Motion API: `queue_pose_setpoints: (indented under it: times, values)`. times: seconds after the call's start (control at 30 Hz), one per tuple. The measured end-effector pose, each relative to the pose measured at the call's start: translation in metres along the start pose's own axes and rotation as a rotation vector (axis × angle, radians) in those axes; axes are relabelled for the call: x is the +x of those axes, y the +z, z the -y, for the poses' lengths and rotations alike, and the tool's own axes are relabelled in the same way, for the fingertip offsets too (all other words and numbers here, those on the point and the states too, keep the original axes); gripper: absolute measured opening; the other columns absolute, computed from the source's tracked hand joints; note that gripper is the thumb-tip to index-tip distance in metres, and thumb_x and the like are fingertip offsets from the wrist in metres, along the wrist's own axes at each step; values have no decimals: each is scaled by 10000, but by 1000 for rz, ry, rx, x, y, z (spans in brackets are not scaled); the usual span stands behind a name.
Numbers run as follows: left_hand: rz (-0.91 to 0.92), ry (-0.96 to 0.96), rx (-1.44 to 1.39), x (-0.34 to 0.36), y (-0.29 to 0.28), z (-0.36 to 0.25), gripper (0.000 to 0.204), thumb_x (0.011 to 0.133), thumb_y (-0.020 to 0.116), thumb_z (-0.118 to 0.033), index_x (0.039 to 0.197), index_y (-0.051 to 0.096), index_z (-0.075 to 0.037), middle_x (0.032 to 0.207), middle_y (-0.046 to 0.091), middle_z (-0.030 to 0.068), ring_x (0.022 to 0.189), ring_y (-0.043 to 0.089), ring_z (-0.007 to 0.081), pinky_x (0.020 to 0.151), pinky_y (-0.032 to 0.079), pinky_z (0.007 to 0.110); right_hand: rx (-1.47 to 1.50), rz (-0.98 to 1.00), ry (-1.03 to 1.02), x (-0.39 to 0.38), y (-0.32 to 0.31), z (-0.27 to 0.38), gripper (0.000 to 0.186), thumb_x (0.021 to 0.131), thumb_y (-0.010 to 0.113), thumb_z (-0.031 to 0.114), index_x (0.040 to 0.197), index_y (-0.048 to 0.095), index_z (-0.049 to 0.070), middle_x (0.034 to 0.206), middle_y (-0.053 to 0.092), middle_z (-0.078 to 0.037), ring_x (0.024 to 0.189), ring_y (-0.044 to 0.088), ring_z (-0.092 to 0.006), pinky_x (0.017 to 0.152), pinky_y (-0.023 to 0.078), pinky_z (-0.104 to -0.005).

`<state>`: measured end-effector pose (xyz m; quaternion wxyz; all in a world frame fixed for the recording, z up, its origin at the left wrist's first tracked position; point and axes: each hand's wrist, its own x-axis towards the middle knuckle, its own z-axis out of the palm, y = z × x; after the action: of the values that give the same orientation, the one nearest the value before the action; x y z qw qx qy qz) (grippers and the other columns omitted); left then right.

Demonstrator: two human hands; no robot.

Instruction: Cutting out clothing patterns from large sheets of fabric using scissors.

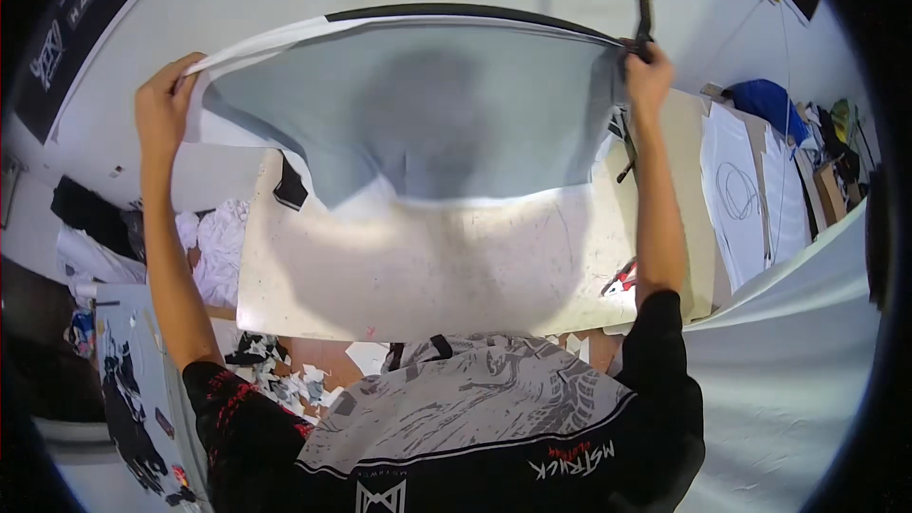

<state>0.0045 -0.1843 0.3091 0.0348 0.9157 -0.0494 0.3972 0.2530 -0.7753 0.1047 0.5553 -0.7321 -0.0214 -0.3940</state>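
Note:
Raised and wide apart, both my hands stretch a large piece of fabric, grey on the side facing me with white edges (294, 85), above the table (427, 275). My left hand (166, 103) pinches its upper left corner. At the upper right corner my right hand (650, 81) is closed on the fabric. A black band (456, 10) runs along the top edge. Right by my right hand hangs a dark cord with a thicker black part (645, 9); whether the hand touches it I cannot tell. A black piece (290, 187) shows beneath the fabric's lower left.
Red-handled snips (621, 278) lie at the table's right side. White sheets (730, 195) and a coiled wire rest farther right. White crumpled cloth (223, 242) is to the left, with scraps (299, 388) on the floor. A side table (142, 323) carries black pieces.

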Motion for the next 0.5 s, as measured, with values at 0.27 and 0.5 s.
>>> queue_pose_setpoints:
  times: [0.27, 0.5]
  values:
    - [362, -180, -30, -125, -45, 18, 173, 975, 668, -51, 1108, 754, 19, 880, 718, 124, 798, 634, 184, 733, 495, 286, 110, 373, 206, -83, -124, 18, 268, 957, 767, 187, 1092, 710, -38, 982, 710, -35, 848, 615, -114, 791, 462, -249]
    - [384, -210, -204, -308, 87, 85, 281, 932, 601, 7, 1179, 730, -27, 1122, 734, 180, 977, 720, 348, 848, 577, 427, 194, 672, 579, -242, -154, -85, 97, 928, 660, -59, 917, 634, 34, 1031, 762, -117, 937, 690, -154, 849, 514, -272]
